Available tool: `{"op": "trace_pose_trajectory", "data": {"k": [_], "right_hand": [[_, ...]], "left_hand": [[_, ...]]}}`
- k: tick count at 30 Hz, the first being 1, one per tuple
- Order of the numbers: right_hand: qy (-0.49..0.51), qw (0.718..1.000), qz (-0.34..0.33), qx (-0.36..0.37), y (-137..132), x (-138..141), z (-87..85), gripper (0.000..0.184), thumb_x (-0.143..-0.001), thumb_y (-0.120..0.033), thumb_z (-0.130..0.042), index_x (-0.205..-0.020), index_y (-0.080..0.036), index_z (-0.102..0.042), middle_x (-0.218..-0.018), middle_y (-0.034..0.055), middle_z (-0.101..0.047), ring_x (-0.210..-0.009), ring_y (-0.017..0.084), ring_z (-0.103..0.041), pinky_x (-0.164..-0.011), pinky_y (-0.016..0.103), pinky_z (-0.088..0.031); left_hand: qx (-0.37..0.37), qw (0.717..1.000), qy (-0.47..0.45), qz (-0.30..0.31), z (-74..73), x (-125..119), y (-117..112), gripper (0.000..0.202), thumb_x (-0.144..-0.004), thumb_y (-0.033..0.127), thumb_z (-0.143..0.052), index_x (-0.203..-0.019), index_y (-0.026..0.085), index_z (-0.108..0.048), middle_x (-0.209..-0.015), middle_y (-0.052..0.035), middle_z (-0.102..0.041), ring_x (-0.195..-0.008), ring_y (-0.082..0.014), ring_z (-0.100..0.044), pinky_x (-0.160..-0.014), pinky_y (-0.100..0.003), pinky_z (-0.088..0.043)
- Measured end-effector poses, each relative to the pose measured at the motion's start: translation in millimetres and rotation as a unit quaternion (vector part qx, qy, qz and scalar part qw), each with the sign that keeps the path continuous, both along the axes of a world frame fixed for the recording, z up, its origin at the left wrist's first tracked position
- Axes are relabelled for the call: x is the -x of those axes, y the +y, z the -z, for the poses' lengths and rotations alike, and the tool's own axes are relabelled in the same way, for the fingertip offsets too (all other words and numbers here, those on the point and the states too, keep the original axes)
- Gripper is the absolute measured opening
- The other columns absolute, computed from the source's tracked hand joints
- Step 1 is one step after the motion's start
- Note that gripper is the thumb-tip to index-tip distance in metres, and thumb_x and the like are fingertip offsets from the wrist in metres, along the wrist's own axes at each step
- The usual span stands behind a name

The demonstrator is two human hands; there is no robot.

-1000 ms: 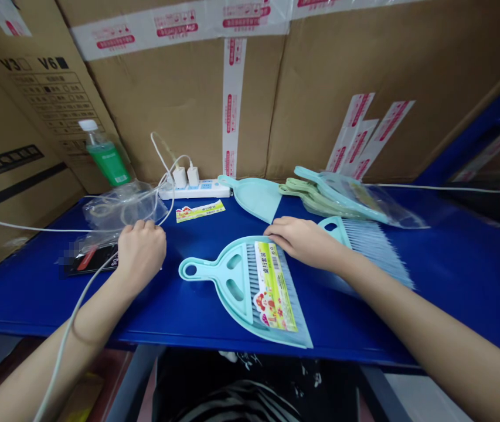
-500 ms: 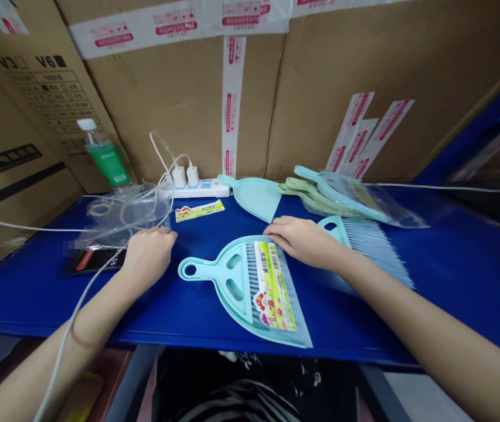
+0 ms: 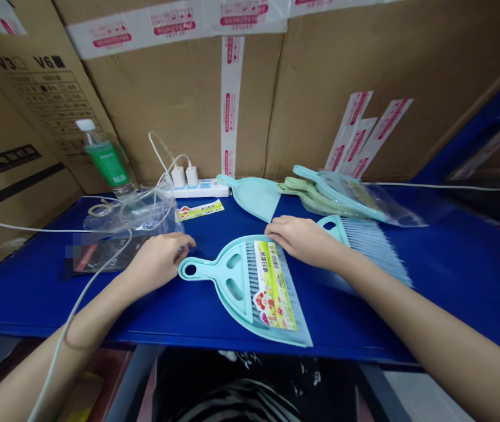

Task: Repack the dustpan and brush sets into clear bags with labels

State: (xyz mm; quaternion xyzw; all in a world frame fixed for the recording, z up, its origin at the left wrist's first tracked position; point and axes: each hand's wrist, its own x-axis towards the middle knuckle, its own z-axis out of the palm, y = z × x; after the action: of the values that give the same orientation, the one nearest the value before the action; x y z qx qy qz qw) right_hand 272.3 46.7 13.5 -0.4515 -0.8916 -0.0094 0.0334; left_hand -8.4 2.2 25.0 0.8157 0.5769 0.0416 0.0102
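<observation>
A light-blue dustpan (image 3: 221,293) lies flat in front of me with a brush (image 3: 250,275) nested in it. A printed card label (image 3: 275,287) lies over the bristles. My right hand (image 3: 300,240) has its fingers closed at the pan's far corner; the fingertips are partly hidden. Beside the handle's ring end is my left hand (image 3: 159,261), loosely curled with thumb and forefinger apart, holding nothing. Just behind that hand is a crumpled clear plastic bag (image 3: 144,214). A second brush (image 3: 373,246) lies right of my right hand, partly covered by the forearm.
Farther back on the blue table (image 3: 153,316) are another dustpan (image 3: 256,196), a loose label (image 3: 201,209) and bagged green and blue sets (image 3: 337,193). A power strip (image 3: 208,188), bottle (image 3: 109,161), white cable (image 3: 78,310) and dark flat box (image 3: 113,255) are at left. Cardboard boxes (image 3: 179,111) stand behind.
My left hand has come away from the plastic bag and moved right and nearer, to the dustpan's handle. Its fingers have loosened. My right hand stays at the pan's corner.
</observation>
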Motion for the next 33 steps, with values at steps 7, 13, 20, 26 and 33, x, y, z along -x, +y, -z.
{"op": "trace_pose_trajectory", "data": {"k": [7, 13, 20, 26, 33], "right_hand": [[-0.002, 1.000, 0.009, -0.008, -0.5, -0.1, -2.0, 0.025, -0.089, -0.009, -0.040, -0.087, -0.019, -0.062, -0.093, 0.0083, -0.069, -0.087, 0.021, -0.062, -0.060, 0.027, -0.035], [0.001, 1.000, 0.031, 0.000, -1.2, -0.1, -1.4, 0.024, -0.087, -0.007, -0.040, -0.087, -0.019, -0.061, -0.090, 0.0084, -0.069, -0.083, 0.021, -0.062, -0.059, 0.027, -0.035], [0.031, 0.999, 0.017, 0.010, 2.5, -2.5, 1.7, 0.025, -0.087, -0.009, -0.039, -0.088, -0.020, -0.062, -0.091, 0.0073, -0.069, -0.083, 0.020, -0.062, -0.062, 0.028, -0.040], [0.034, 0.998, 0.016, 0.042, 3.1, -2.3, 0.2, 0.025, -0.089, -0.012, -0.038, -0.089, -0.019, -0.062, -0.092, 0.0103, -0.066, -0.084, 0.023, -0.063, -0.066, 0.030, -0.043], [0.134, 0.989, -0.030, 0.051, 8.7, -7.2, 6.3, 0.031, -0.093, -0.016, -0.032, -0.084, -0.019, -0.061, -0.085, 0.0084, -0.062, -0.079, 0.020, -0.060, -0.072, 0.032, -0.045]], "left_hand": [[-0.030, 0.999, -0.039, 0.012, 1.6, 0.1, 0.2, 0.037, -0.085, 0.022, -0.036, -0.104, 0.020, -0.068, -0.093, -0.0049, -0.075, -0.069, -0.0177, -0.068, -0.074, -0.029, -0.053], [-0.059, 0.997, 0.035, -0.020, 3.2, -0.8, 0.0, 0.040, -0.089, 0.024, -0.033, -0.110, 0.022, -0.066, -0.112, -0.0057, -0.072, -0.099, -0.0236, -0.068, -0.080, -0.033, -0.053], [-0.023, 0.997, 0.067, -0.032, 3.8, -2.9, -0.2, 0.037, -0.091, 0.026, -0.035, -0.107, 0.023, -0.067, -0.115, -0.0050, -0.072, -0.104, -0.0256, -0.067, -0.084, -0.036, -0.053], [-0.011, 0.996, 0.074, -0.039, 0.2, -5.2, -1.4, 0.036, -0.091, 0.025, -0.034, -0.106, 0.023, -0.067, -0.114, -0.0032, -0.072, -0.102, -0.0260, -0.068, -0.083, -0.037, -0.053], [0.003, 0.995, 0.091, -0.036, -1.3, -6.6, -2.6, 0.035, -0.092, 0.026, -0.035, -0.106, 0.023, -0.066, -0.115, -0.0026, -0.071, -0.100, -0.0264, -0.069, -0.080, -0.037, -0.053]]}}
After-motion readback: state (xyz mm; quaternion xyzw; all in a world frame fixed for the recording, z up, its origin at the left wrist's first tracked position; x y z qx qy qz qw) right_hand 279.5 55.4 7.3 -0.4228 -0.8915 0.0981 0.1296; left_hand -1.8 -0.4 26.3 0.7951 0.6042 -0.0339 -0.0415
